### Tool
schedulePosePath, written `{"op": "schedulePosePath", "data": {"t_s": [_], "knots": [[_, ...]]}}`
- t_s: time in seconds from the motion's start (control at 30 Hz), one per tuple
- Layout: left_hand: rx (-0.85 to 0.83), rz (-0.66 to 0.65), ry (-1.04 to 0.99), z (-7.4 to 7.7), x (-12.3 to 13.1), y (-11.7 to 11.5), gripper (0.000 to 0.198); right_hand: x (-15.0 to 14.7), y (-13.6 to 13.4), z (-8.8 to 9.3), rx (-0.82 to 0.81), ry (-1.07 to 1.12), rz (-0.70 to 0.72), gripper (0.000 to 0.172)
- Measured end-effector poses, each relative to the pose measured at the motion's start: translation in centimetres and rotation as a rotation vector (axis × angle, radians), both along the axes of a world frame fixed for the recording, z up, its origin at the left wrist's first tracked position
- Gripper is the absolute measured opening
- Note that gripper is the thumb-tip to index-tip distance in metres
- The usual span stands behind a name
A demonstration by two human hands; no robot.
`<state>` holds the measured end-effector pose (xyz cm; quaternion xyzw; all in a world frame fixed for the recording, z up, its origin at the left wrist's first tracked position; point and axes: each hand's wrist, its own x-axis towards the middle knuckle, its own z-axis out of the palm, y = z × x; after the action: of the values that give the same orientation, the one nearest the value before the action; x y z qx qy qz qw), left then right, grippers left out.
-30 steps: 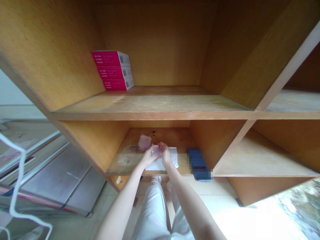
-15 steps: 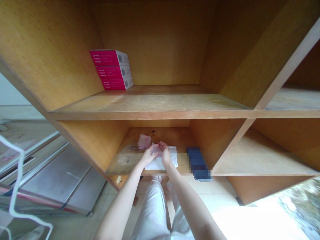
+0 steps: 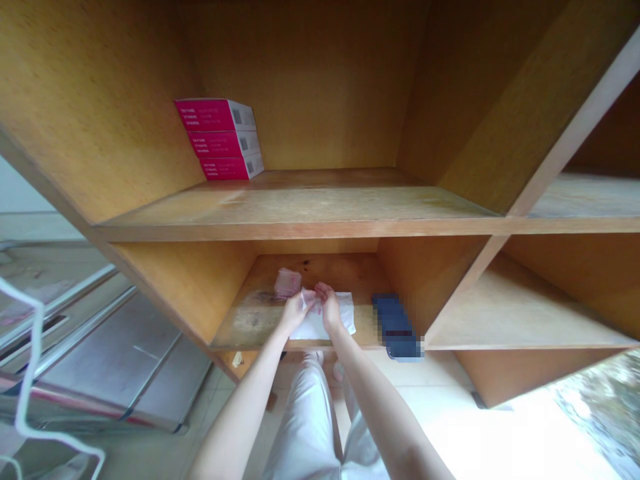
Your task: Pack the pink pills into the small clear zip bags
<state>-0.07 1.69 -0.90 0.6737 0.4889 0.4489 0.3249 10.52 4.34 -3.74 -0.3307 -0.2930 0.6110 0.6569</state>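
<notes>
In the lower compartment, my left hand (image 3: 294,313) has its fingers pinched on a small clear plastic packet (image 3: 307,299) with faint pink marks. My right hand (image 3: 330,311) is beside it, fingers curled in around the packet's right side; exactly how they grip is too small to make out. Under both hands lies a white sheet or flat bag (image 3: 346,315), partly covered by them. Just behind my left hand sits a small stack of clear, pink-printed packets (image 3: 287,283).
A dark blue, pixelated object (image 3: 396,325) lies at the compartment's right, reaching over the front edge. Three stacked pink boxes (image 3: 220,141) stand on the shelf (image 3: 310,207) above. A metal-framed case (image 3: 115,353) and a white wire frame (image 3: 35,360) are at left.
The clear packet has shifted and folded toward my left hand, and its right side is less spread out. The hands stay over the white sheet. The view has shifted slightly.
</notes>
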Motion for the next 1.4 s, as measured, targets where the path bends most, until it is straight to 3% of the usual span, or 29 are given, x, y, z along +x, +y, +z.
{"op": "schedulePosePath", "data": {"t_s": [0.27, 0.6, 1.4], "knots": [[-0.025, -0.056, -0.099, -0.4, -0.4, -0.3, 0.039, 0.0, 0.2, -0.2, 0.012, -0.027, -0.008, 0.029], [-0.098, -0.237, -0.133, 0.6, -0.7, -0.7, 0.06, 0.0, 0.1, 0.2, -0.007, -0.023, -0.016, 0.026], [-0.007, -0.091, -0.021, 0.9, -0.4, -0.3, 0.027, 0.1, -0.2, 0.3, -0.031, -0.061, -0.002, 0.032]]}}
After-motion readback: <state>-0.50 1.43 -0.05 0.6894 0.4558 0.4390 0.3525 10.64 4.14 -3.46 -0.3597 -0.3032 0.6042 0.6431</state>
